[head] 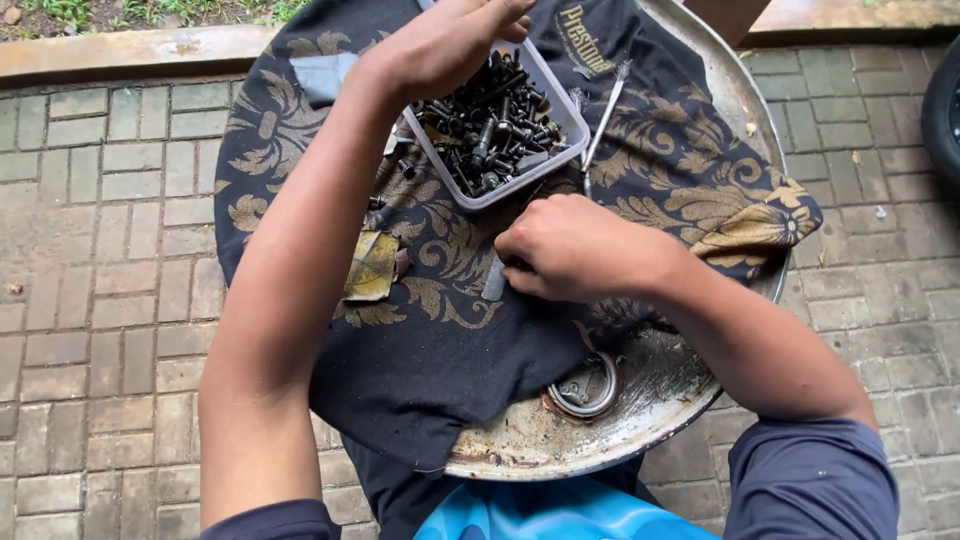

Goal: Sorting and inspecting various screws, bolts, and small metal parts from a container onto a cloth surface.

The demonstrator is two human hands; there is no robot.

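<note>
**Two hands over a tub of bolts on a drum-top bench**

The left hand (450,45) reaches forward over a clear plastic tub (565,110), its fingers curled down into the near corner of the tub among the dark bolts (490,130); whether they have closed on a bolt is hidden by the back of the hand. The left forearm runs long and straight from the lower left of the view up to the tub. The right hand (575,250) lies knuckles-up just in front of the tub, fingers folded tight in a narrow pinch on a small grey piece (494,282) that pokes out beneath them; what it is cannot be told. The right arm bends in from the lower right in a dark blue sleeve (810,480).

Both hands work on a black cloth with gold leaf patterns (440,350) spread over the bench, a round rusty metal drum top (650,400) with a ring-shaped cap (585,388) on its bare part. A slim metal tool (603,120) lies right of the tub, and a flat yellowish scrap (372,265) lies on the cloth left of the right hand. Grey brick paving (100,250) surrounds the bench.
</note>
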